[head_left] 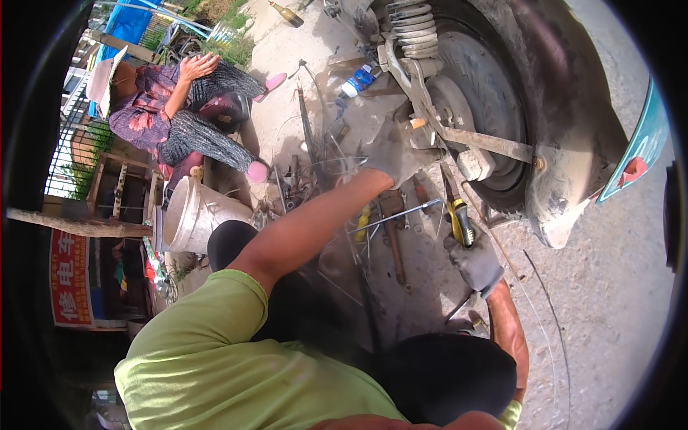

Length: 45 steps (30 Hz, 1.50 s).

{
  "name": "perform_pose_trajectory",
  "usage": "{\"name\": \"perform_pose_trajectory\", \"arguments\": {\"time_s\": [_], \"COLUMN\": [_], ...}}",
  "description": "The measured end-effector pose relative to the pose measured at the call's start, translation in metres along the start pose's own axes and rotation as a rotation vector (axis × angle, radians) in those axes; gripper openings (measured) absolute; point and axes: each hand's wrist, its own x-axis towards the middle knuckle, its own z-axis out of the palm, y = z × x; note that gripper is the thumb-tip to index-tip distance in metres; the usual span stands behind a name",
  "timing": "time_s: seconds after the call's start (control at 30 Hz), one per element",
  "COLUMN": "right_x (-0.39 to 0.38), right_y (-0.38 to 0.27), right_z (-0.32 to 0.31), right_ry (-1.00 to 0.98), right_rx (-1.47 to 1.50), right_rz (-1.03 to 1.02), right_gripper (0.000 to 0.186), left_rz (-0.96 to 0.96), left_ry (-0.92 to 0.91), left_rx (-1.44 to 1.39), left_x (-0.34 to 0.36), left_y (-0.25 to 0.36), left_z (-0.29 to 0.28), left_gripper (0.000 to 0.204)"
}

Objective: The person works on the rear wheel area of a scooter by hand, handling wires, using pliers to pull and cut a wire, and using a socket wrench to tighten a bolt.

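Note:
My left hand (398, 154), in a grey glove, reaches to the hub side of a scooter's rear wheel (476, 79), close to the metal arm (494, 143) there. Its fingers are blurred, and whether they grip anything is unclear. In my right hand (476, 264), also gloved, are pliers (460, 218) with yellow and black handles. The hand is closed round the handle ends, and the dark jaws point up toward the wheel hub. A thin cable (494, 233) runs down past the right hand from the hub. A coil spring (414, 29) stands above the left hand.
A hammer (394, 247), a long screwdriver (398, 215) and several loose tools lie on the ground between my arms. A blue-labelled bottle (358, 81) lies beyond my left hand. To the left are a white bucket (204, 215) and a seated person (165, 107).

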Motion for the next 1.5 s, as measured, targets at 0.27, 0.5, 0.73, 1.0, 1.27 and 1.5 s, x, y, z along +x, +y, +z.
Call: {"name": "perform_pose_trajectory", "arguments": {"time_s": [0.27, 0.5, 0.73, 1.0, 1.27, 1.5], "right_x": [0.0, 0.0, -0.004, -0.003, -0.002, -0.003], "right_y": [-0.002, -0.004, -0.022, -0.007, -0.003, 0.002], "right_z": [0.001, 0.004, 0.009, 0.009, 0.017, 0.025], "right_ry": [-0.004, -0.008, 0.009, 0.015, 0.054, -0.073], "right_rx": [0.095, 0.038, -0.079, -0.177, -0.286, 0.161], "right_rz": [0.036, 0.054, 0.115, 0.026, 0.03, 0.149], "right_gripper": [0.028, 0.031, 0.033, 0.028, 0.037, 0.037], "left_rz": [0.296, 0.265, 0.153, 0.304, -0.027, 0.288], "left_ry": [0.128, -0.085, -0.565, -0.091, -0.161, -0.035], "left_rx": [0.322, 0.518, 0.86, 0.445, 0.21, 0.543], "left_x": [0.008, 0.023, 0.036, 0.022, 0.021, 0.045], "left_y": [-0.019, -0.019, -0.006, -0.015, -0.006, -0.074], "left_z": [0.027, 0.022, 0.011, 0.005, -0.009, 0.048], "left_gripper": [0.066, 0.055, 0.048, 0.062, 0.056, 0.04]}}
